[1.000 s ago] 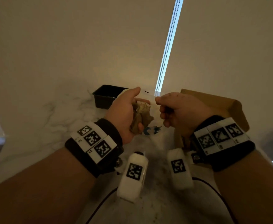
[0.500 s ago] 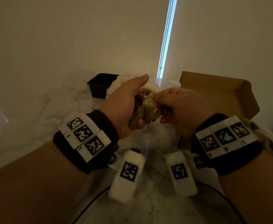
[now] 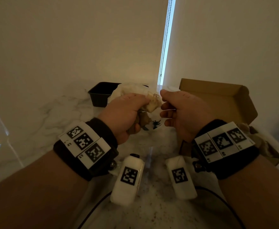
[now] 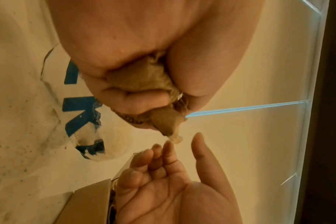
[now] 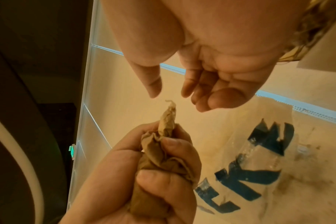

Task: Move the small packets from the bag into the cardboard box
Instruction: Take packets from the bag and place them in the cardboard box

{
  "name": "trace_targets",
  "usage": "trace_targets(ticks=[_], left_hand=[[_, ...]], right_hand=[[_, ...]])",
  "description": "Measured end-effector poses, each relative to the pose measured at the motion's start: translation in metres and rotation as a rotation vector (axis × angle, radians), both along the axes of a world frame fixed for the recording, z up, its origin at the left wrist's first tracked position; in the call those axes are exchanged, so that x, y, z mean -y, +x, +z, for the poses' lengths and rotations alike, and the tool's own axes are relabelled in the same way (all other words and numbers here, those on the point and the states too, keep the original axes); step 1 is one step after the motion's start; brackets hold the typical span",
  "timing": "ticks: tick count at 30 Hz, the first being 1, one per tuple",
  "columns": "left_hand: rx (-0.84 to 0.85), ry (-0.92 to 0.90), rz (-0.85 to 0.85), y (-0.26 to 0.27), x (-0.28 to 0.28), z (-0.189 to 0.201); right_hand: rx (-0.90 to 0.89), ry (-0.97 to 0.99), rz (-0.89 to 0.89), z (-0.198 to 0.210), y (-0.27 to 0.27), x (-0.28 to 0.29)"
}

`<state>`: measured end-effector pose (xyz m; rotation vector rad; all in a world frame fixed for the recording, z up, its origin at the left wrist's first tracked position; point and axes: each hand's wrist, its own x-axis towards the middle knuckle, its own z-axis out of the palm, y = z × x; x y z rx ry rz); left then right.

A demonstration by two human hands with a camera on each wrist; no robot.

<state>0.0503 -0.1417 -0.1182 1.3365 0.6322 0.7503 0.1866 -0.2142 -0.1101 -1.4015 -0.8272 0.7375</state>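
Observation:
My left hand [image 3: 132,111] grips a crumpled bundle of brown paper packets [image 3: 152,104], whose twisted tip pokes out past the fingers [image 5: 168,118]. My right hand [image 3: 168,103] hovers just right of that tip, thumb and fingers loosely curled and holding nothing [image 5: 170,94]. A translucent plastic bag [image 3: 153,127] with blue lettering lies on the marble table under and behind my hands [image 5: 259,159]. The cardboard box [image 3: 218,100] stands at the right, its lid raised; my right wrist hides most of its inside.
At the back left of the table, a black plastic tray [image 3: 100,95] stands against the wall. A window blind with a bead chain [image 3: 164,47] hangs behind. A dark cable [image 3: 92,210] runs across the marble table [image 3: 52,116] near me.
My right hand was on the bundle together with the left; it has let go and now sits a small gap to the right. The left hand keeps its grip.

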Motion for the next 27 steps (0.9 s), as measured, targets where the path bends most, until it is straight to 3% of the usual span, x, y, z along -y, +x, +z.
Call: trace_targets(ticks=[6, 13, 18, 21, 24, 27], left_hand=[[0.05, -0.035, -0.031, -0.001, 0.001, 0.0], [0.04, -0.082, 0.039, 0.0, -0.004, -0.001], [0.094, -0.08, 0.122, -0.002, -0.008, 0.002], [0.149, -0.088, 0.174, -0.006, -0.013, 0.005], [0.209, -0.077, 0.245, -0.01, -0.018, 0.008], [0.244, -0.072, 0.302, -0.013, -0.022, 0.011]], right_hand=[[0.071, 0.007, 0.087, -0.002, -0.005, 0.005], [-0.197, 0.135, 0.014, 0.003, 0.002, 0.002], [-0.162, 0.165, 0.078, 0.003, 0.009, 0.001], [-0.084, 0.105, 0.188, 0.005, 0.012, 0.003], [-0.02, 0.042, 0.189, 0.004, 0.013, 0.007], [-0.045, -0.006, 0.229, 0.003, 0.015, 0.008]])
